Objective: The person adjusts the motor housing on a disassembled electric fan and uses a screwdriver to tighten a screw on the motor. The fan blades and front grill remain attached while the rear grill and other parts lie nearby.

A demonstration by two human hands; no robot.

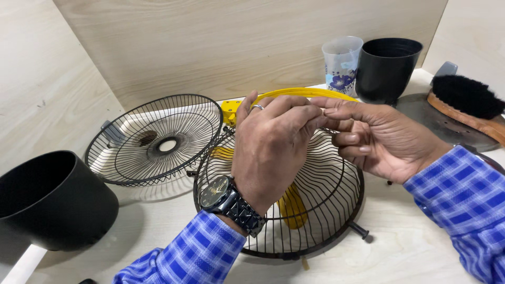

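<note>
Both hands meet at one spot on the yellow plastic rim band (305, 93): the left hand (271, 144) and the right hand (376, 139) pinch it together above the near wire fan guard (326, 210). The band arcs loose over that guard and does not look seated. The second fan guard (155, 139) lies apart, so joining appears undone.

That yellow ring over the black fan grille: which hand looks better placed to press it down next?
Probably the left hand: it sits on top of the yellow ring above the grille, fingers curled over it. The right hand only pinches from the side.
</note>
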